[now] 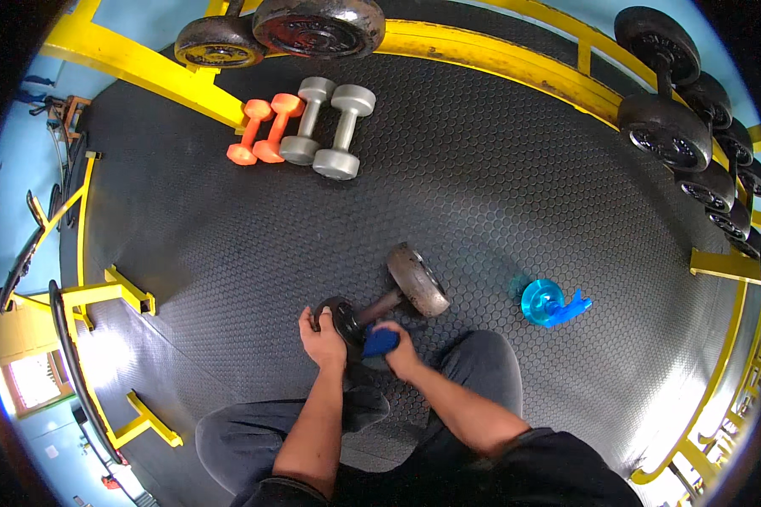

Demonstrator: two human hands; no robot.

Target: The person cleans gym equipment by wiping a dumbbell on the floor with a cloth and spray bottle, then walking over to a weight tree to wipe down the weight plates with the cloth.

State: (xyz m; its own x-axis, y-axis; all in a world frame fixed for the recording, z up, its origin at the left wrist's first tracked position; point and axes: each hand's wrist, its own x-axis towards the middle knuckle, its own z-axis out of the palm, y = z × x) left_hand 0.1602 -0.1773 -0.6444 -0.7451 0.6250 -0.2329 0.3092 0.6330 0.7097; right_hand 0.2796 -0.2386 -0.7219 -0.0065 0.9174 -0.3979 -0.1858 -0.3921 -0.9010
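A large worn dumbbell (379, 308) lies on the floor between my knees, with one round head near me and the other farther off to the right. My left hand (322, 341) grips the near black head from its left side, fingers curled over the rim. In my right hand (400, 351) is a bunched dark blue cloth (380, 341), held against or close beside that same head; exact contact is hard to make out. To the right stands a blue see-through spray bottle (543, 302) with a blue trigger top.
Two orange dumbbells (276, 128) and two grey dumbbells (344, 133) lie in a row ahead. A yellow rack (482, 55) carrying big black dumbbells (664, 135) curves along the far and right sides. Yellow-framed gym equipment (101, 296) stands at left on the black textured mat (228, 228).
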